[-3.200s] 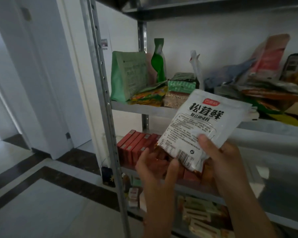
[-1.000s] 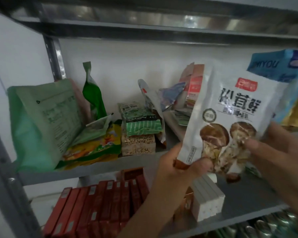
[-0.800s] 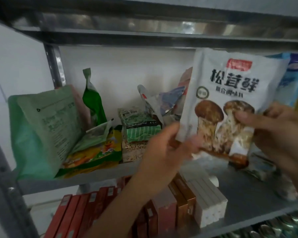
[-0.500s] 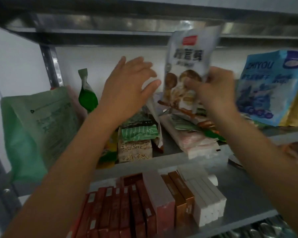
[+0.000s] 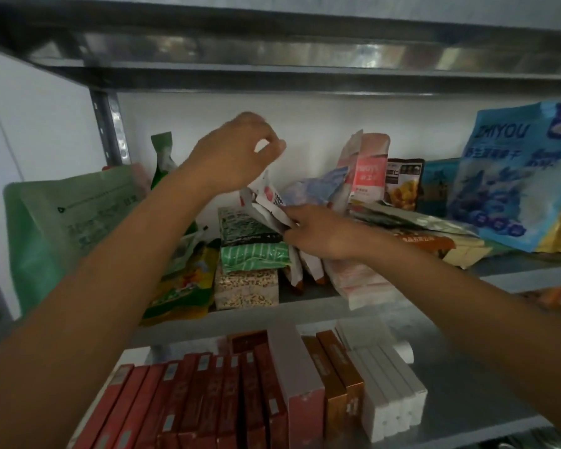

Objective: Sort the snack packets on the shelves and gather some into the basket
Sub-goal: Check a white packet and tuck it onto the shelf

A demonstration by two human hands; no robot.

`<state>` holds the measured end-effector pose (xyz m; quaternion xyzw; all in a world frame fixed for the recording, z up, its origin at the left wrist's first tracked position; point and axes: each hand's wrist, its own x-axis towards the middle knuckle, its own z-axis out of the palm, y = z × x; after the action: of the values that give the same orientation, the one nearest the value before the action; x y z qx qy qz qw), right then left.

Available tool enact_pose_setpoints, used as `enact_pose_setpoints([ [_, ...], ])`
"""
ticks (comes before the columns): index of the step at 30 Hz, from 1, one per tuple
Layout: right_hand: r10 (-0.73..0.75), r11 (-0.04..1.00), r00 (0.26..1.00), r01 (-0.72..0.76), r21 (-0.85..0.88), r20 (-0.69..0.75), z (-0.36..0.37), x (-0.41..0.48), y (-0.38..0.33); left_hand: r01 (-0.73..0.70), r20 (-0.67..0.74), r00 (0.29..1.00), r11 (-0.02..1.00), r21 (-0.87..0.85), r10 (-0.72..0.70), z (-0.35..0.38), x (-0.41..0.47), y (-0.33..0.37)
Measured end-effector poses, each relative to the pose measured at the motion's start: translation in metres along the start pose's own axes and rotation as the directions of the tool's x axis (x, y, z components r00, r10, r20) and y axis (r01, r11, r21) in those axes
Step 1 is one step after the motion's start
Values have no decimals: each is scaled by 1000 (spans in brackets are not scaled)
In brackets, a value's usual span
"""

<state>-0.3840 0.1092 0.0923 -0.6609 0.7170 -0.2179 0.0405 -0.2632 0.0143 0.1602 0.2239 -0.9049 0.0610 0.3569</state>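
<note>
**A:** Surface and room?

**B:** Metal rack against a white wall. The middle shelf is crowded with snack packets. There's a big green bag at the left end, a blue bag at the right end and a three-high stack of flat packs between them. The lower shelf has red boxes in a row on edge, with white boxes to their right.

**A:** Hands?

**B:** Both arms reach in over the middle shelf. The right hand is low, just right of the stack, thumb and fingers pinching the white packet. The packet's crumpled top sits above the stack's top pack.

**A:** Left?

**B:** The left hand is raised above the packet. Its fingers are curled and the thumb tip meets a fingertip in a ring. The wall shows through the ring and nothing is held. Can't tell if its heel touches the packet's top.
</note>
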Motion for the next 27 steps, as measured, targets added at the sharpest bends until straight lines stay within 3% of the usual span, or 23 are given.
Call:
enact_pose_setpoints([
  [2, -32, 999, 997, 33, -6, 65, -5, -2, 4, -36, 308, 950, 997, -64, 54, 0, 14, 4],
  [4, -62, 998, 996, 62, 12, 68, -6, -4, 11, 29, 660, 749, 998, 55, -58, 6, 23, 5],
  [6, -73, 997, 992, 70, 36, 98, -6, -4, 18, -3, 806, 564, 975, 221, -181, 13, 24, 2],
  [8, -87, 995, 984, 78, 62, 157, -9, -2, 22, -14, 835, 508, 968, 252, -211, 21, 25, -4],
  [12, -82, 997, 966, 78, 28, 245, -27, 7, 22, -1, 804, 549, 961, 276, -230, 28, 26, -5],
  [17, 9, 931, 943, -130, 341, 333, -38, 23, 31, 132, 681, 693, 970, 204, -237, 44, 21, -15],
  [20, 35, 859, 929, -216, 465, 367, -50, 39, 40, 172, 664, 724, 981, 92, -189, 56, 8, -26],
  [23, 245, 751, 950, -312, 582, 192, -53, 72, 58, 153, 699, 702, 987, 40, -137, 61, 3, -27],
  [25, 387, 785, 922, -328, 525, -2, -51, 98, 71, 175, 705, 697, 985, 10, -131, 64, 6, -27],
  [27, 436, 836, 896, -369, 405, -84, -48, 121, 80, 185, 700, 702, 983, -1, -131, 68, 7, -28],
])
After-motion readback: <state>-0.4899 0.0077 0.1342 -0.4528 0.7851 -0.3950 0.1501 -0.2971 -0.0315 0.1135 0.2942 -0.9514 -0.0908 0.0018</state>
